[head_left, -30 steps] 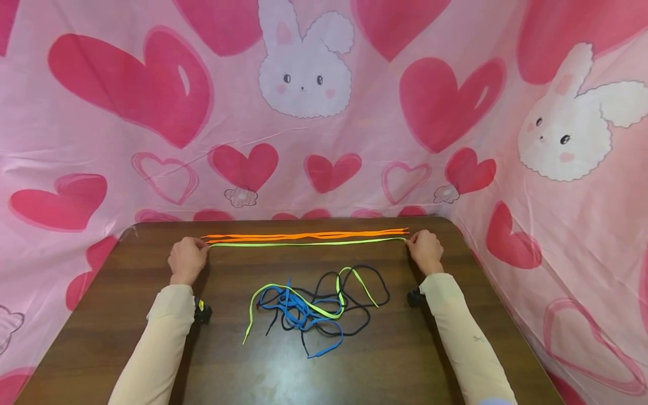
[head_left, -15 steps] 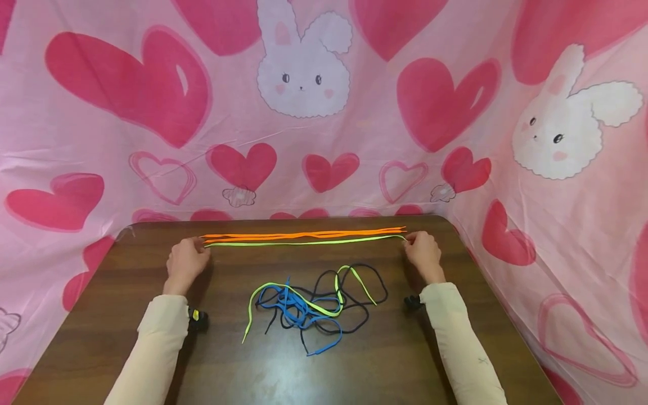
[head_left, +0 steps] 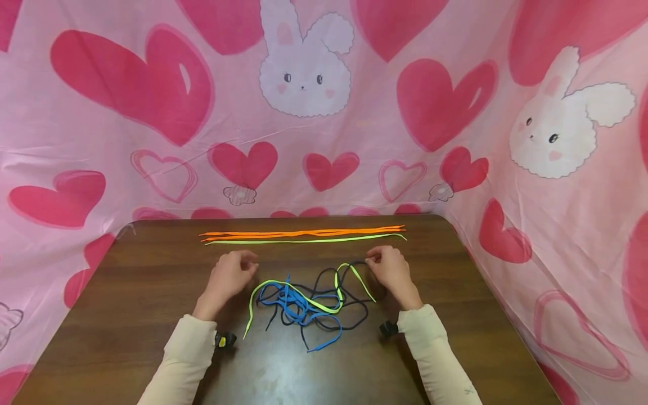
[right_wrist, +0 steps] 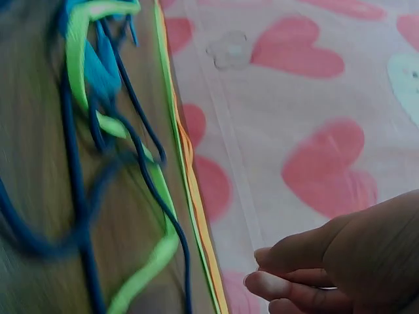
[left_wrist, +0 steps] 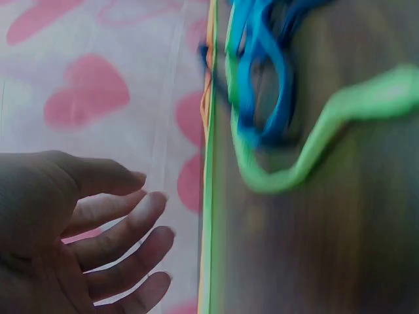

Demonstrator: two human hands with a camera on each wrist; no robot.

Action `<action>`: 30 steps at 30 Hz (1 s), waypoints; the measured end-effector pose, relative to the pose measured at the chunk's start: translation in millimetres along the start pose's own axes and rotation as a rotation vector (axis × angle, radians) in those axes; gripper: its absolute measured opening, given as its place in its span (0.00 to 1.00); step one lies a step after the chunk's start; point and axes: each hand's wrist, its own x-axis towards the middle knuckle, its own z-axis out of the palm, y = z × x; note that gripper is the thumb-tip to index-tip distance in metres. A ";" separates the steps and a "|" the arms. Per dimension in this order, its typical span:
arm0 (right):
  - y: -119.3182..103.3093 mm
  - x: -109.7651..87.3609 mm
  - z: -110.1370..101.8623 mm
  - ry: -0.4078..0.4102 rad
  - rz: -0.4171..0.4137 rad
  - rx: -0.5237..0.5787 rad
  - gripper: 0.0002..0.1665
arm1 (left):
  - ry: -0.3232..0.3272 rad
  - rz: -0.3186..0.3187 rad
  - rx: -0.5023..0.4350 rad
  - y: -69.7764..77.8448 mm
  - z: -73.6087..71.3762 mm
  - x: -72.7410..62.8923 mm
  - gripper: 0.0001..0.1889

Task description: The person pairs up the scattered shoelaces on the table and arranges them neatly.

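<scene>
Behind a brown wood-grain table (head_left: 293,382), pink heart-printed fabric (head_left: 374,135). Toward the far side, flat orange laces (head_left: 304,233) just beside a straight neon-green lace (head_left: 314,241). Closer, tangled together, flat blue lace (left_wrist: 246,91), navy cord (right_wrist: 73,150) and curving neon-green lace (left_wrist: 275,182), between left hand (head_left: 233,275) and right hand (head_left: 392,273), both relaxed, gripping nothing.

left wrist view: green lace (left_wrist: 268,182) blurred, edge-cut | right wrist view: dark lace (right_wrist: 74,176) blurred; right grip (right_wrist: 347,255) edge-cut

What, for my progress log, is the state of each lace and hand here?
Orange laces: laid out lengthwise
Far green lace: laid out nearly straight
Near green lace: loosely curved
Blue lacing: bunched, tangled
Dark lacing: looped, tangled
Left hand: empty, fingers relaxed
Right hand: empty
</scene>
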 end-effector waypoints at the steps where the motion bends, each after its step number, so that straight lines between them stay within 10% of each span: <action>1: -4.8 -3.0 2.5 -0.013 -0.006 0.000 0.09 | -0.008 0.002 -0.005 5.4 5.2 -2.8 0.14; 15: -52.4 -49.6 28.7 -0.259 -0.198 0.046 0.08 | -0.009 0.080 -0.015 47.3 57.1 -37.4 0.12; 30: -70.9 -71.4 55.4 -0.329 -0.183 -0.008 0.09 | -0.016 0.148 -0.011 58.6 56.2 -51.4 0.13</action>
